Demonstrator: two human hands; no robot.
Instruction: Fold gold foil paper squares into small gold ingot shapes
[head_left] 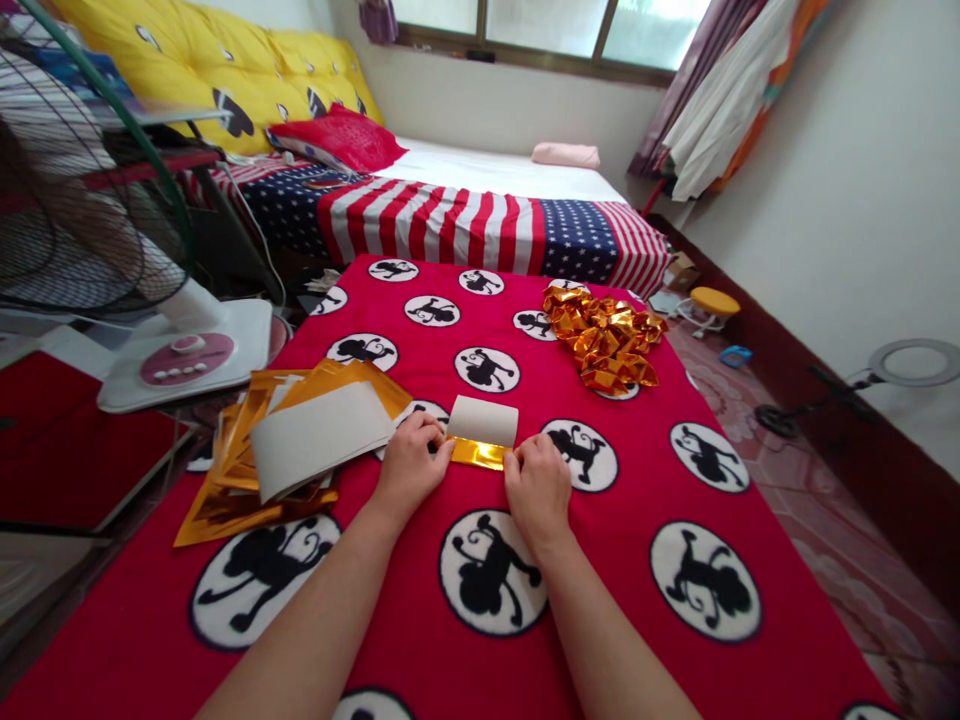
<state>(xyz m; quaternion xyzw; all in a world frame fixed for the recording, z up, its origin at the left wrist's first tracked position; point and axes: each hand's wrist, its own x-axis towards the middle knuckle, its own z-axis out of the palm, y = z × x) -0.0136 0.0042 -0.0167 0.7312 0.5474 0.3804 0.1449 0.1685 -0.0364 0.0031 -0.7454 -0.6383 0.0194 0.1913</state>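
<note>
A small sheet of gold foil paper (484, 420) lies on the red cloth, its pale back facing up and its near edge folded over into a shiny gold strip. My left hand (415, 455) grips the left end of that fold, fingers curled. At the right end, my right hand (538, 482) is closed on the same fold. To the left of my left hand, a loose stack of gold foil paper (322, 440) has a pale-backed sheet on top. Farther off at the right sits a heap of folded gold pieces (607, 335).
The red cloth (600, 600) with monkey prints covers the table. A fan (180, 350) stands at the left. Behind the table is a bed (465, 225) with a flag-patterned cover. A yellow stool (714, 302) and a ring light (911, 362) are at the right.
</note>
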